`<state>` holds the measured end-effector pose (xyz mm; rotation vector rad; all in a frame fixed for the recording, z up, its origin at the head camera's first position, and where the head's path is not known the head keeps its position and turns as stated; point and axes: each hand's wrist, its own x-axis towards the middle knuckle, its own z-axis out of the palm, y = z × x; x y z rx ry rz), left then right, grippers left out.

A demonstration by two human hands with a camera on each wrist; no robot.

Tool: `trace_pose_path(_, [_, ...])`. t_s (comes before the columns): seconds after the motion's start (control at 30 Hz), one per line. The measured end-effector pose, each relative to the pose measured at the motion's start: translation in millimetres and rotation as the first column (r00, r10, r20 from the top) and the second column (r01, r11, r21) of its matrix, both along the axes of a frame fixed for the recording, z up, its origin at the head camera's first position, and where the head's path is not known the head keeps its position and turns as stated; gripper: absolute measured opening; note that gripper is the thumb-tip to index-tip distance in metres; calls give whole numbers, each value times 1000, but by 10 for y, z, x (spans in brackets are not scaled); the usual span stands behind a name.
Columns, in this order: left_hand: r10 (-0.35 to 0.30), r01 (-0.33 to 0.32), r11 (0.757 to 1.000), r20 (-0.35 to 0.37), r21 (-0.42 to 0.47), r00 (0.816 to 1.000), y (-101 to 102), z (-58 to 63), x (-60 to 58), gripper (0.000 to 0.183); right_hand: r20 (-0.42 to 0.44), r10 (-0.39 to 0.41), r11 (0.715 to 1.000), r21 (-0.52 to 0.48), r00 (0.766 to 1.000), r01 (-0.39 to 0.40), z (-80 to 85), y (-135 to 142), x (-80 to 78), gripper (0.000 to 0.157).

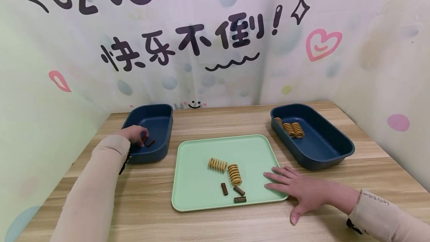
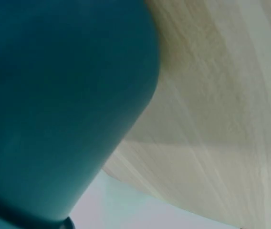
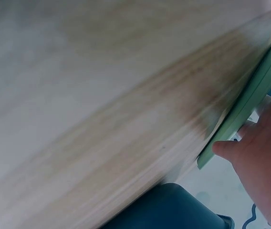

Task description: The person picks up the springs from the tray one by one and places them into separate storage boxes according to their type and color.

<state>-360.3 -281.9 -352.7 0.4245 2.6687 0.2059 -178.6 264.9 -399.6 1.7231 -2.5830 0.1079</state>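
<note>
- Head view shows your left hand [image 1: 134, 134] dipping into the left blue bin [image 1: 149, 157], fingers bent close to a little dark spring [image 1: 144, 139]; you may be pinching it or letting go, I cannot tell which.
- Your right hand [image 1: 304, 186] has its fingers spread wide at the right edge of the green tray [image 1: 195, 193] and holds nothing.
- Done, it seems: at least three fat gold springs [image 1: 297, 130] sit in the right blue bin [image 1: 330, 143], and another little dark spring [image 1: 150, 142] lies in the left one.
- Left, I'd guess: two gold springs [image 1: 234, 174] and three dark springs [image 1: 240, 199] on the tray, so your job looks about half done.
- Big black writing on the wall cloth [image 1: 201, 79] says "快乐不倒!"; the line above is cut off at the top.
- Your right sleeve [image 1: 379, 212] has tiny print, too small to read.
- You can see no brand on the bins or tray.
</note>
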Motion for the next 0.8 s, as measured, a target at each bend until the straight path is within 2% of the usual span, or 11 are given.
trace_pose_path(0.2, [15,-16,999,17,43,1000,-1,80,22,35,12,-7,1000,8,1000,7,6,-4,4,89])
trace_pose_path(0.3, [-34,35,993,-13,114,999,-43,135,-8,38,14,-10,1000,8,1000,10,8,-3,6,89])
trace_pose_path(0.4, [-70,81,984,-77,156,995,-15,233,0,39,10,-8,1000,4,1000,8,7,-3,8,90])
trace_pose_path(0.47, [-73,96,978,-127,186,989,56,316,34,39,6,-5,1000,0,1000,5,9,-5,9,90])
trace_pose_path(0.5, [-48,74,980,-141,186,989,121,369,64,39,7,-5,1000,0,1000,5,10,-7,9,90])
trace_pose_path(0.6, [-41,85,972,-196,220,980,276,482,115,38,6,-6,1000,1,1000,6,15,-13,9,90])
trace_pose_path(0.7, [-57,114,963,-228,244,972,454,585,164,38,0,-7,1000,4,1000,7,18,-14,11,90])
trace_pose_path(0.8, [-104,163,964,-264,210,959,648,669,252,37,-7,-10,1000,8,1000,10,16,-14,11,90])
